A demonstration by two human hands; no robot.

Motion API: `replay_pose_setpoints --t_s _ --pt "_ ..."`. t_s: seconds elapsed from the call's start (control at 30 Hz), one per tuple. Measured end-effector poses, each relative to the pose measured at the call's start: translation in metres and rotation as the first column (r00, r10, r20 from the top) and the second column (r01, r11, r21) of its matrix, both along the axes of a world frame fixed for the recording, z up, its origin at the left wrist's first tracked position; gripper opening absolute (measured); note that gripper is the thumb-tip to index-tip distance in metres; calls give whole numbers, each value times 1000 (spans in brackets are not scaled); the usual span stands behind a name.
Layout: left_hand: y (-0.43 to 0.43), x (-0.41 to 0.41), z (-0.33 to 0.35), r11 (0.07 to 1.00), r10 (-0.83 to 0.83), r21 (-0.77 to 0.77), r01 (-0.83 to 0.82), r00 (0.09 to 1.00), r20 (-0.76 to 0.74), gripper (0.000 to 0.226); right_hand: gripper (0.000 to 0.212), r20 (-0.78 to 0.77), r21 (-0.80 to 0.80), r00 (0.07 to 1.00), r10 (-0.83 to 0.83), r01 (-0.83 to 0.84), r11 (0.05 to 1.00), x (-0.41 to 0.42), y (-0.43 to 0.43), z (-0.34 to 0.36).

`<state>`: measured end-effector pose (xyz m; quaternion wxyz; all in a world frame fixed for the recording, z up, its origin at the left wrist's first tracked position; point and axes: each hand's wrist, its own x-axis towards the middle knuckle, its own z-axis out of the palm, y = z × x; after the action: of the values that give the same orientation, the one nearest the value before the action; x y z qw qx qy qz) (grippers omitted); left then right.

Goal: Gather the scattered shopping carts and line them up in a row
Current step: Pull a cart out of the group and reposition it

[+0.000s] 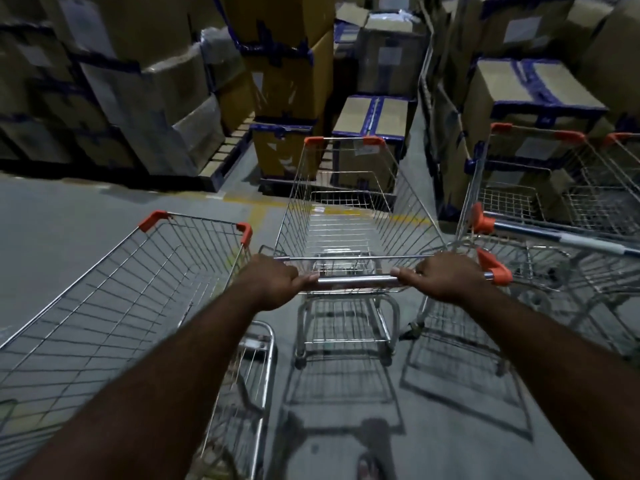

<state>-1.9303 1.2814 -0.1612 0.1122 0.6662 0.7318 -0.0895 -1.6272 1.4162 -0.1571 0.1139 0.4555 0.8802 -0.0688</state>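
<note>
The one view sits on the person's head and faces forward and steeply down, along both forearms to the left hand (273, 282) and right hand (446, 280) gripping the handle (356, 280) of the middle cart (346, 216), which is nearest and centred. The wide lens bows the edges: the left cart (104, 306) and right cart (554, 209) are cut by the frame sides, the floor (69, 209) fills the bottom, and stacked boxes (287, 74) stand farther off at the top.

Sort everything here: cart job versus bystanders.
Job: silver wire shopping cart with orange corners, gripped at its handle by left hand and right hand; matching cart at left; matching carts at right.
Bystanders: stacked brown cardboard boxes with blue tape; wooden pallet.
</note>
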Motion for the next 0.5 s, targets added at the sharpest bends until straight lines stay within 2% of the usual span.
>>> replay_pose_setpoints --t_s 0.1,0.2,0.3,0.43,0.5 --pt "-23 -7 -10 995 -32 88 35 999 -29 86 102 2 -12 1000 -27 27 1000 1 -23 2" --pt "-36 -11 -13 990 -53 129 57 998 -39 90 117 -27 1 999 -44 44 999 3 -41 1" --pt "-53 -16 -13 985 -58 163 63 998 -34 99 121 -21 16 998 -58 58 998 5 -62 -3" --pt "-82 -22 -11 990 -74 118 72 997 9 102 117 -11 35 997 -77 78 996 11 -96 -5" --pt "-98 -25 -8 993 -99 66 100 995 -19 95 114 -33 24 996 -88 89 996 15 -114 -4"
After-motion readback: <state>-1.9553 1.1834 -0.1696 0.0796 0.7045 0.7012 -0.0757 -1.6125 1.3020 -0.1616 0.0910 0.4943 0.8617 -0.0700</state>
